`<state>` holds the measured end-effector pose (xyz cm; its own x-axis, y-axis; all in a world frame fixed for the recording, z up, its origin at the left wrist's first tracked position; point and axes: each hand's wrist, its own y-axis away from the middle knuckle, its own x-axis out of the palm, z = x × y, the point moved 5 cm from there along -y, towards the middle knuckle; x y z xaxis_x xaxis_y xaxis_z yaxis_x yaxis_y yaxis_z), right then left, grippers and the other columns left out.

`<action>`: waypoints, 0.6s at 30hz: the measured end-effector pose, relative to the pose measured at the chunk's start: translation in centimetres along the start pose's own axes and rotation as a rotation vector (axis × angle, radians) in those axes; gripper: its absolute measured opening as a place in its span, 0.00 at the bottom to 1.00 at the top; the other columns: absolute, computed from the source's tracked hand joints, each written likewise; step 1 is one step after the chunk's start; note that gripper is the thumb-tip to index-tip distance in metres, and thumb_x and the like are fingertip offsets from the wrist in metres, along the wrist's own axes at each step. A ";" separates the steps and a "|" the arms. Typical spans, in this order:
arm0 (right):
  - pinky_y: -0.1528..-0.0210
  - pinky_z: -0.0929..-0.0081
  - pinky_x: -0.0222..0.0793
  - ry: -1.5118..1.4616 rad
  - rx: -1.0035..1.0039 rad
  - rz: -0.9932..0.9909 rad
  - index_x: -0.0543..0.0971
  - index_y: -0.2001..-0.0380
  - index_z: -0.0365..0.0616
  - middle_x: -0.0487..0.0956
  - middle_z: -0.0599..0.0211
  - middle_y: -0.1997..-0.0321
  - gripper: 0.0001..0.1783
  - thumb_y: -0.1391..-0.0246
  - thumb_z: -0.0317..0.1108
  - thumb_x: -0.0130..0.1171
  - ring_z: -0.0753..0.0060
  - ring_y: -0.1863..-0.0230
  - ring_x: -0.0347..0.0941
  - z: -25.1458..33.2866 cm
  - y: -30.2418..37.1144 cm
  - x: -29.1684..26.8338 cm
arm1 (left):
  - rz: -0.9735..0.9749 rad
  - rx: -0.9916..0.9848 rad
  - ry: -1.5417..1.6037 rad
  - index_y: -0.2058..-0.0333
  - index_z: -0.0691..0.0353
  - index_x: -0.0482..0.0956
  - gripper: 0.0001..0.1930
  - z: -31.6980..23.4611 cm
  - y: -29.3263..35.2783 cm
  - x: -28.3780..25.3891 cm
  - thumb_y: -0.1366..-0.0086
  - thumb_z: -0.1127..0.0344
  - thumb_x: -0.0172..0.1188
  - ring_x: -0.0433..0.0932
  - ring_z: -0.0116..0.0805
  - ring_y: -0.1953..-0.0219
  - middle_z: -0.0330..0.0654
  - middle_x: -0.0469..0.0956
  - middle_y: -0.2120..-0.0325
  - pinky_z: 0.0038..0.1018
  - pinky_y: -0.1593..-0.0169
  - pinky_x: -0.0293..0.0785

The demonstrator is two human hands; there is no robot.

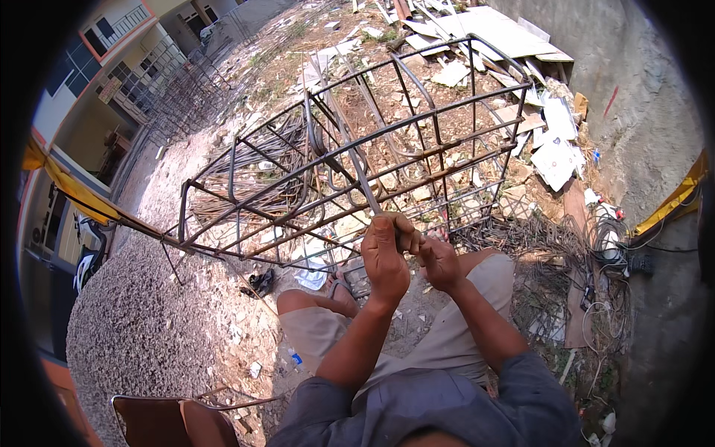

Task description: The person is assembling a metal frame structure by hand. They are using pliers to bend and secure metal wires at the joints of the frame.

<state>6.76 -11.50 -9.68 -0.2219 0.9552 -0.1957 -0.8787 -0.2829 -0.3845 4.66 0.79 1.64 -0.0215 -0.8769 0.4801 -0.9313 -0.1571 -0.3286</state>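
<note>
In front of me stands a cage of dark steel reinforcing bars (424,154), with long bars joined by bent rectangular hoops. My left hand (386,261) is closed in a fist around a steel rod (364,181), its thumb uppermost. From that fist the rod slants up and away across the cage's near side. My right hand (442,264) is closed just beside the left one, its fingers touching or almost touching it. Whatever the right fingers pinch is hidden or too small to make out.
Loose bars (261,182) lie beyond the cage. Tangled wire (532,237) covers ground at right, near cables (612,242) and broken white boards (558,153) along a concrete wall (633,89). A gravel heap (141,320) rises at left; a chair (167,421) stands lower left.
</note>
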 end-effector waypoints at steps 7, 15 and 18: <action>0.65 0.65 0.70 0.013 0.000 -0.095 0.78 0.68 0.37 0.79 0.58 0.74 0.31 0.24 0.54 0.42 0.66 0.72 0.74 -2.4 -3.4 1.4 | -0.049 0.008 -0.001 0.66 0.61 0.73 0.24 1.8 -3.9 -0.8 0.20 0.45 0.45 0.68 0.26 0.77 0.33 0.65 0.81 0.26 0.66 0.71; 0.70 0.68 0.63 -0.015 0.065 -0.097 0.78 0.69 0.40 0.73 0.67 0.79 0.34 0.26 0.60 0.42 0.75 0.76 0.66 -5.4 -8.0 2.7 | -0.160 0.083 -0.387 0.63 0.65 0.79 0.24 2.8 -8.1 -4.4 0.23 0.46 0.53 0.80 0.27 0.71 0.40 0.81 0.73 0.25 0.62 0.75; 0.69 0.67 0.65 -0.020 0.054 -0.138 0.79 0.69 0.39 0.74 0.65 0.79 0.36 0.27 0.63 0.42 0.73 0.75 0.68 -5.6 -9.6 2.4 | -0.260 0.231 -0.707 0.62 0.68 0.81 0.21 0.4 -8.2 -5.0 0.30 0.51 0.66 0.82 0.33 0.68 0.42 0.84 0.70 0.30 0.61 0.76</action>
<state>17.00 -6.97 -11.54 -0.1057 0.9863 -0.1265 -0.9227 -0.1447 -0.3574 12.53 6.32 1.59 0.4953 -0.8678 -0.0411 -0.7739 -0.4191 -0.4748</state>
